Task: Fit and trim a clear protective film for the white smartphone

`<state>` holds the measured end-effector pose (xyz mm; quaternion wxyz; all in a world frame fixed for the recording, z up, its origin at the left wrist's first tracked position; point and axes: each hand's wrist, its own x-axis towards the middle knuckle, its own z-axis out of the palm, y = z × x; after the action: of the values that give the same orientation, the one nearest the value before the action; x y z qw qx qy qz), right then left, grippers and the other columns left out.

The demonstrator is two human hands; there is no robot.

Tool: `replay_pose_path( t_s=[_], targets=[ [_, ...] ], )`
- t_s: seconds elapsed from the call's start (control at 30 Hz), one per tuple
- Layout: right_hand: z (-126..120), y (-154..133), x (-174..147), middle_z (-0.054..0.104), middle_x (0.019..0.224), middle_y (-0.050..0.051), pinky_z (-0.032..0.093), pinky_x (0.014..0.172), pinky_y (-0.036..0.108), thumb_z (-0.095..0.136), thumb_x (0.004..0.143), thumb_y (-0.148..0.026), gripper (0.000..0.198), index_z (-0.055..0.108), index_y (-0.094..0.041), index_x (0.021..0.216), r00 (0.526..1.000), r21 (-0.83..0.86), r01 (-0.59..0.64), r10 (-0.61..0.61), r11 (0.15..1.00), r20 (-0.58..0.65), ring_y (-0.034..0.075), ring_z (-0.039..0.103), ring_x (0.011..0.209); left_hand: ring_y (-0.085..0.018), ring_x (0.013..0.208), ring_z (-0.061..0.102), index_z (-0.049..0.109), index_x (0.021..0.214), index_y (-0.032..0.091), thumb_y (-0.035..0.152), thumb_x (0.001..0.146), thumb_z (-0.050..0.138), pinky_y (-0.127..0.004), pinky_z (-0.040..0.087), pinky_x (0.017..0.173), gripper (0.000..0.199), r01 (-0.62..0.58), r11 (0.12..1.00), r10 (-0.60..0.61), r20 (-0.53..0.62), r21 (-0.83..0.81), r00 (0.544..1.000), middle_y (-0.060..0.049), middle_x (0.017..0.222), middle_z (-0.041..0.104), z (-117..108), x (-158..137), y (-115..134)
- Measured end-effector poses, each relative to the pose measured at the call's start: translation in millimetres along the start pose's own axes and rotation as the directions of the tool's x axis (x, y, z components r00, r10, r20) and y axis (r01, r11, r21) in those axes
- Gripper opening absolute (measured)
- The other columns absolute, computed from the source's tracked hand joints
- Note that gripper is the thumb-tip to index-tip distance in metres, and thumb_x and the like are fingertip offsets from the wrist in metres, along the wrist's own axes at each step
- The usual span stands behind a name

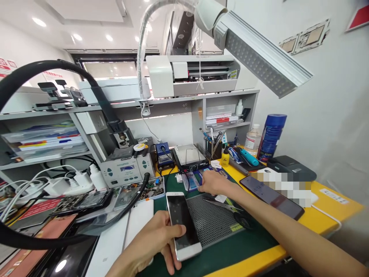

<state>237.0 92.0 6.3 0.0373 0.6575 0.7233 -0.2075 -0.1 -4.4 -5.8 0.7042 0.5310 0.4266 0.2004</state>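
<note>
My left hand point(164, 234) is closed around a white-framed smartphone point(184, 227), thumb on its dark screen. The phone is tilted, its lower end toward me. My right hand point(213, 182) reaches forward over the mat, fingers curled together at the right edge of a small blue clear packet point(188, 182). Whatever its fingertips hold, if anything, is hidden. Under my right forearm a pair of scissors point(223, 204) with black handles lies on a grey perforated plate point(207, 221). The plate rests on a green mat point(242, 250).
A large black phone point(272, 198) lies on the yellow table point(331, 215) at right. Behind stand a hot plate device point(190, 157), a tool holder point(213, 148) and a yellow bottle point(225, 158). A grey rework station point(127, 169) and a thick black hose point(138, 200) are at left. A lamp point(259, 54) hangs above.
</note>
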Motion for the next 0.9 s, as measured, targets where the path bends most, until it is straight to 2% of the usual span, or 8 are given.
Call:
replay_pose_path(
  t_s=[0.13,0.3,0.43,0.57,0.67,0.73,0.8,0.9],
  targets=[
    [3,5,0,0.067,0.119,0.009,0.058,0.085,0.042,0.065,0.099,-0.034,0.028,0.065,-0.015,0.120,0.999,0.000,0.002,-0.002,1.000,-0.049,0.023,0.068,0.100,-0.017,0.036,0.061,0.055,0.078,0.016,0.038,0.077,0.067,-0.019,0.040,0.028,0.025,0.024,0.997,-0.020,-0.052,0.072,0.998,-0.006,0.056,0.066,4,0,6],
    [8,5,2,0.067,0.119,0.009,0.057,0.088,0.044,0.067,0.097,-0.033,0.027,0.066,-0.015,0.117,0.994,0.077,0.013,-0.005,0.997,-0.106,0.024,0.067,0.103,-0.011,0.029,0.049,0.054,0.080,0.019,0.045,0.082,0.064,-0.018,0.031,0.026,0.028,0.153,0.963,-0.115,-0.177,0.220,0.978,0.000,0.051,0.063,4,-4,8],
    [3,12,0,0.069,0.099,0.004,0.058,0.072,0.033,0.067,0.098,-0.033,0.020,0.068,-0.014,0.101,0.997,0.259,0.030,-0.010,0.966,-0.077,0.018,0.068,0.082,-0.011,0.028,0.044,0.049,0.073,0.023,0.049,0.085,0.061,-0.018,0.022,0.028,0.032,0.220,0.893,-0.084,-0.335,0.392,0.938,0.000,0.050,0.063,-1,-6,0],
    [-14,26,-13,0.052,0.060,-0.007,0.040,0.041,0.017,0.060,0.097,-0.032,0.028,0.057,-0.016,0.074,0.993,0.541,0.094,-0.116,0.836,0.005,0.007,0.048,0.045,-0.013,0.025,0.040,0.045,0.063,0.024,0.051,0.084,0.063,-0.022,0.024,0.035,0.038,0.259,0.817,0.000,-0.448,0.516,0.894,0.001,0.039,0.056,-7,-2,-11],
    [-23,28,-25,0.047,0.052,-0.009,0.031,0.032,0.015,0.060,0.083,-0.031,0.019,0.053,-0.019,0.070,0.962,0.722,0.135,-0.265,0.678,0.069,0.005,0.039,0.035,-0.013,0.026,0.038,0.043,0.055,0.025,0.048,0.081,0.067,-0.024,0.024,0.039,0.042,0.270,0.781,0.024,-0.460,0.563,0.888,0.002,0.034,0.050,-11,2,-13],
    [-23,24,-31,0.050,0.050,-0.009,0.031,0.028,0.015,0.063,0.071,-0.032,0.016,0.056,-0.019,0.069,0.917,0.796,0.125,-0.375,0.593,0.136,0.005,0.039,0.032,-0.014,0.033,0.041,0.047,0.053,0.023,0.047,0.079,0.068,-0.025,0.024,0.041,0.041,0.194,0.793,0.109,-0.448,0.577,0.887,0.001,0.038,0.051,-13,-1,-9],
    [-20,19,-36,0.053,0.046,-0.008,0.033,0.026,0.015,0.068,0.064,-0.031,0.016,0.058,-0.018,0.066,0.857,0.837,0.091,-0.471,0.540,0.211,0.006,0.041,0.029,-0.014,0.045,0.046,0.058,0.059,0.020,0.048,0.081,0.068,-0.024,0.027,0.046,0.036,0.025,0.834,0.247,-0.413,0.551,0.877,0.001,0.049,0.055,-12,-7,0],
    [-14,11,-40,0.057,0.042,-0.007,0.035,0.025,0.015,0.073,0.060,-0.025,0.014,0.063,-0.016,0.064,0.768,0.859,0.038,-0.565,0.511,0.302,0.007,0.044,0.027,-0.012,0.047,0.040,0.071,0.093,0.018,0.053,0.086,0.064,-0.024,0.026,0.047,0.036,-0.162,0.907,0.304,-0.338,0.389,0.891,0.005,0.050,0.049,-6,-16,12]
  ],
)
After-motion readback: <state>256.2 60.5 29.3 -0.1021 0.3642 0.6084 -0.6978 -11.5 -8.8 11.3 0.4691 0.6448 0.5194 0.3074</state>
